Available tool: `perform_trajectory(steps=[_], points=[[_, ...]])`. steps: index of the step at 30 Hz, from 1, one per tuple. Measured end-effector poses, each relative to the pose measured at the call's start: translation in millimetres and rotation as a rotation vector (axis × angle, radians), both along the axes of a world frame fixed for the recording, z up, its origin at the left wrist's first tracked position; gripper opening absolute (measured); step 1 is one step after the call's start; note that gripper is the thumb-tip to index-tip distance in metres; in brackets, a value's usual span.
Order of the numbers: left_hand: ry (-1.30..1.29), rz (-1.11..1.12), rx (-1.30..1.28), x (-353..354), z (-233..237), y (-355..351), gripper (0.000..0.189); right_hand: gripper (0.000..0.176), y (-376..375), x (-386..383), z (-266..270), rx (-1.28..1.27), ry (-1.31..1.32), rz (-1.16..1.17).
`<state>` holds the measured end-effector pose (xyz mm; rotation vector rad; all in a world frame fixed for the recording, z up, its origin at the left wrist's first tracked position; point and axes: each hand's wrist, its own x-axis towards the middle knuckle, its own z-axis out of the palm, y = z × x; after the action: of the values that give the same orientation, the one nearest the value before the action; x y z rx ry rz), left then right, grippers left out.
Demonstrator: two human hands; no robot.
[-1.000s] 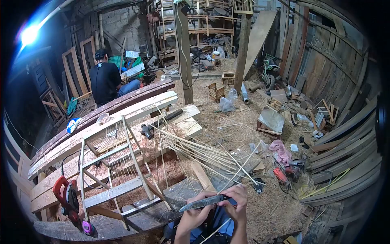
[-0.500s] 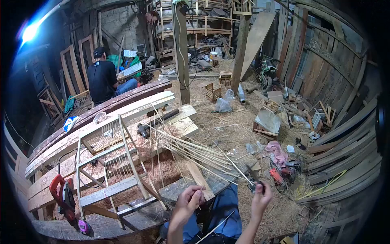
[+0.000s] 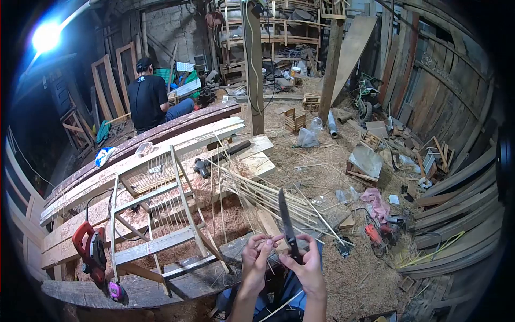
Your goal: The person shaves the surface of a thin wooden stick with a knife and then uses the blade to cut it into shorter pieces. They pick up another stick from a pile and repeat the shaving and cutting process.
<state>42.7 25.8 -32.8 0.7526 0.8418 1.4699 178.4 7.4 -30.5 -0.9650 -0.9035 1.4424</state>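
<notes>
My right hand point(image 3: 304, 264) is closed round the dark handle of a knife point(image 3: 286, 214), whose blade points up and away. Close beside it, my left hand point(image 3: 256, 260) pinches a thin wooden stick point(image 3: 271, 267), mostly hidden by the fingers. The hands nearly meet above my lap, in front of a flat wooden piece point(image 3: 266, 222) on the bench. Beyond them a bundle of thin wooden strips point(image 3: 268, 190) lies across the bench. A slatted wooden frame point(image 3: 155, 209) leans there on the left.
A red power tool point(image 3: 90, 249) and a pink tape measure point(image 3: 116, 290) are at the bench's left end. A hammer point(image 3: 203, 167) lies on the planks. A person point(image 3: 147, 99) sits at the far left. Red tools point(image 3: 374, 233) and a pink cloth point(image 3: 375, 203) lie on the shavings-covered floor.
My right hand has moved left with the knife, close to my left hand, and the blade now points upward. The view has shifted slightly, so the scene sits further right.
</notes>
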Motion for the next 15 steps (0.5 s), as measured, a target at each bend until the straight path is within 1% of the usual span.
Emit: perform_trajectory(steps=[2,3,4,6,7,9,10,11,12,14,15], points=[[0.000,-0.036,-0.003,0,4,-1,0.021,0.069,1,-4,-8,0.107,-0.012,-0.209],[-0.004,-0.036,0.000,2,4,-2,0.021,0.072,2,-4,-6,0.092,-0.066,-0.219],[0.031,-0.035,0.009,6,2,-3,0.021,0.072,1,-5,-4,0.095,-0.069,-0.218],[0.063,-0.031,0.022,13,1,-5,0.021,0.073,-1,-10,4,0.057,-0.007,-0.229],[0.013,-0.044,0.020,17,2,-6,0.022,0.072,0,-10,1,0.071,-0.047,-0.265],[-0.075,-0.059,0.016,21,0,-7,0.020,0.071,-2,-7,11,0.053,-0.053,-0.260],[-0.079,-0.052,0.019,19,-1,-7,0.020,0.070,-1,-3,15,0.034,-0.058,-0.258],[-0.007,-0.035,0.014,16,-1,-6,0.019,0.070,-1,5,10,0.049,-0.096,-0.263],[0.065,-0.018,0.011,12,1,-5,0.019,0.076,-2,16,6,0.026,-0.110,-0.256],[0.081,0.011,-0.029,1,4,-4,0.019,0.081,-6,36,8,0.034,-0.213,-0.283],[0.070,0.032,0.008,-4,7,-2,0.019,0.085,-8,44,8,0.002,-0.239,-0.294]])
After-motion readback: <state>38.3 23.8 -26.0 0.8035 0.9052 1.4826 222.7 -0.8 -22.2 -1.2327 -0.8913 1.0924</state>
